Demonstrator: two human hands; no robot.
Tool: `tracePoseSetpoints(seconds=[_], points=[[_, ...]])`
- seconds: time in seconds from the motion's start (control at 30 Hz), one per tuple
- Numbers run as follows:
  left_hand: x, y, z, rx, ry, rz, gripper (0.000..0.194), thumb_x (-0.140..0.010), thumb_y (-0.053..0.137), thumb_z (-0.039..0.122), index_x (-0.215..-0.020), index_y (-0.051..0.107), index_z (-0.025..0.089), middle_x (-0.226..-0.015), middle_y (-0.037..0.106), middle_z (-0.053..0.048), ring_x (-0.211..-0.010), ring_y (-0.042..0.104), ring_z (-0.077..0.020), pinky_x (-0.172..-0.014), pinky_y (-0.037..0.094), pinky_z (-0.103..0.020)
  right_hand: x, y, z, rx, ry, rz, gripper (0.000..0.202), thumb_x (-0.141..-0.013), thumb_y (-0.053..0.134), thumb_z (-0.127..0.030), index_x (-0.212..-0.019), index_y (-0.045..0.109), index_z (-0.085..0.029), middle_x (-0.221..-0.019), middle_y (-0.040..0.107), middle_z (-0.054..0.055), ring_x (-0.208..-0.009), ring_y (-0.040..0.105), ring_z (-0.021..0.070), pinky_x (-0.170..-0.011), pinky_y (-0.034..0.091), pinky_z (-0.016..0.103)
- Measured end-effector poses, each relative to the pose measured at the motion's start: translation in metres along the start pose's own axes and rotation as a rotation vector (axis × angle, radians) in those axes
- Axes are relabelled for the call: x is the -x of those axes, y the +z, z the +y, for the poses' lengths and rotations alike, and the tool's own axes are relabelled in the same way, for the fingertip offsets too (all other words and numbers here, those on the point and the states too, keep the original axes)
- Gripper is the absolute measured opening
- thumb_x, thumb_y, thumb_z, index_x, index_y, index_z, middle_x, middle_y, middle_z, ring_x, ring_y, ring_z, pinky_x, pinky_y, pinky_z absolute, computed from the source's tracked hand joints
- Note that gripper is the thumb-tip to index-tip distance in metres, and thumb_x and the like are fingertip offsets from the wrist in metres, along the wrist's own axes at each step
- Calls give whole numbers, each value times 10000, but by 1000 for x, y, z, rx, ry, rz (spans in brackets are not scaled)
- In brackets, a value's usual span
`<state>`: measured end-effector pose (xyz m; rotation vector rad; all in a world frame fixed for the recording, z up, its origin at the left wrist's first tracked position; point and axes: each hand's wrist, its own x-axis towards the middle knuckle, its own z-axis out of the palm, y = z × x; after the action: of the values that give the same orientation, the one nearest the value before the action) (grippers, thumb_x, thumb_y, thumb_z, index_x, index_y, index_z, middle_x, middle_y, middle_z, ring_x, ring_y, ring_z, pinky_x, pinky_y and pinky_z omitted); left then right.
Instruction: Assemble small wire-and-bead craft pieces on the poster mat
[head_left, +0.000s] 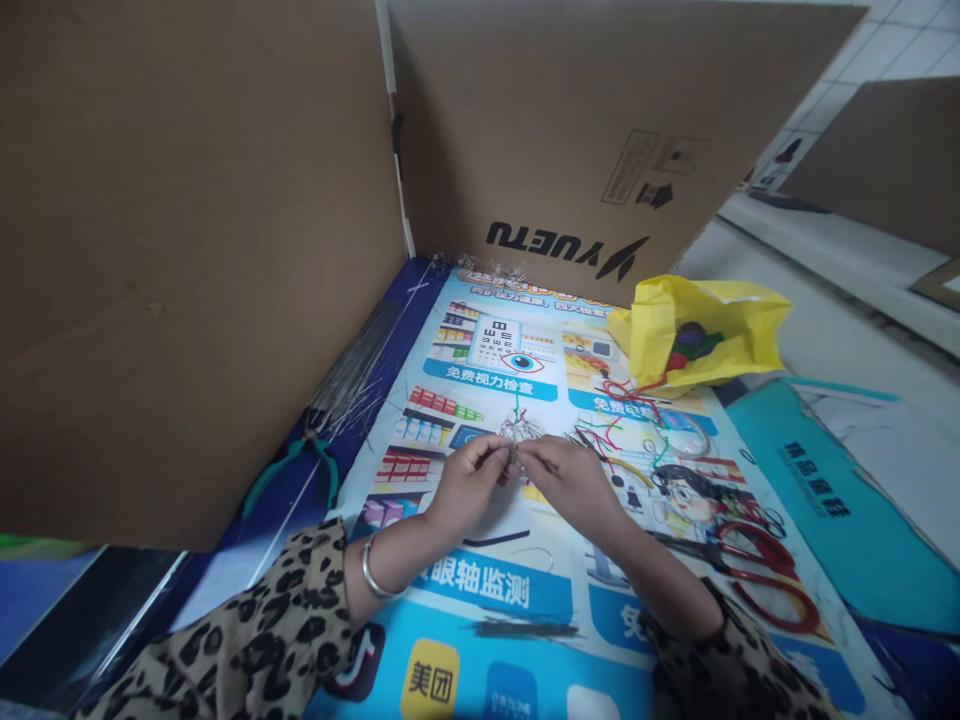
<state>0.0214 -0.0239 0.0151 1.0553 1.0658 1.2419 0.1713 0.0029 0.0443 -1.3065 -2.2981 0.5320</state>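
My left hand (466, 487) and my right hand (574, 487) meet at the middle of the printed sheet (499, 520). The fingertips of both are pinched together on a small wire piece (514, 456), whose shape is too small to make out. Just beyond the fingertips lies a tangle of thin silvery wire (521, 427), with a green thread (517, 403) rising from it. To the right of my right hand are small scissors with yellow handles (630, 468) and red and green threads (607, 432).
Cardboard panels (525, 140) stand behind and at the left. Pliers (330, 470) and a bundle of wires (352, 365) lie on the left. Red-handled scissors (776, 570), a yellow bag (705, 320) and a teal packet (832, 500) are on the right. Short dark wires (525, 630) lie in front.
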Motion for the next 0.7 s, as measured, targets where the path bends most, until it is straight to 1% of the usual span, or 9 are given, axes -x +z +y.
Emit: tracePoseSetpoints(seconds=[0.1,0.23,0.27,0.33,0.47,0.53,0.63,0.7], points=[[-2,-1,0,-4,-11,-24,156,-801,524,299,-864,601,179,-643,605,0,-595,553,-122,-608,455,-254,-1,-1,3,-221,77,-25,201,-833,480,-269,-795,675,-248,-753,679,-11,-710,608,160,-640,439,255],[-5,-3,2,-144,9,12,175,-782,546,274,-910,628,188,-590,584,14,-545,540,-124,-580,437,-254,-2,0,4,-409,154,-61,192,-818,498,-298,-805,680,-239,-747,690,-19,-714,618,173,-644,455,265],[-6,-4,2,-199,29,16,177,-784,541,267,-911,639,192,-601,591,9,-553,544,-128,-586,436,-259,-2,0,5,-432,167,-64,187,-814,504,-296,-809,680,-235,-752,692,-17,-722,619,175,-648,457,266],[-7,-6,3,-334,116,14,168,-794,527,249,-880,663,203,-631,606,-6,-612,560,-143,-626,433,-268,-2,2,6,-446,188,-58,176,-804,516,-293,-816,679,-228,-765,694,-11,-735,618,178,-651,457,266],[-8,-11,5,-610,348,-25,172,-814,494,224,-837,664,215,-713,627,-27,-755,562,-166,-695,415,-270,-1,1,7,-377,184,-64,173,-807,515,-298,-826,672,-229,-767,684,-9,-719,605,166,-639,443,260],[-8,-12,8,-771,409,-51,185,-829,459,214,-823,643,202,-774,624,-36,-775,554,-163,-701,409,-269,-2,-3,4,-267,137,-50,169,-816,506,-279,-830,666,-228,-768,671,-7,-720,593,157,-648,429,257],[-10,-12,19,-988,397,-87,167,-813,440,187,-791,606,190,-800,598,-33,-763,545,-154,-683,402,-263,-6,-13,-4,-57,29,-39,166,-822,492,-239,-801,655,-213,-778,647,11,-758,576,160,-690,407,266],[-15,-12,30,-1031,356,-126,120,-769,463,165,-741,578,184,-780,577,-24,-747,539,-150,-662,399,-255,-10,-21,-10,29,-11,-64,172,-823,482,-221,-769,644,-202,-781,634,24,-771,569,163,-697,400,269]])
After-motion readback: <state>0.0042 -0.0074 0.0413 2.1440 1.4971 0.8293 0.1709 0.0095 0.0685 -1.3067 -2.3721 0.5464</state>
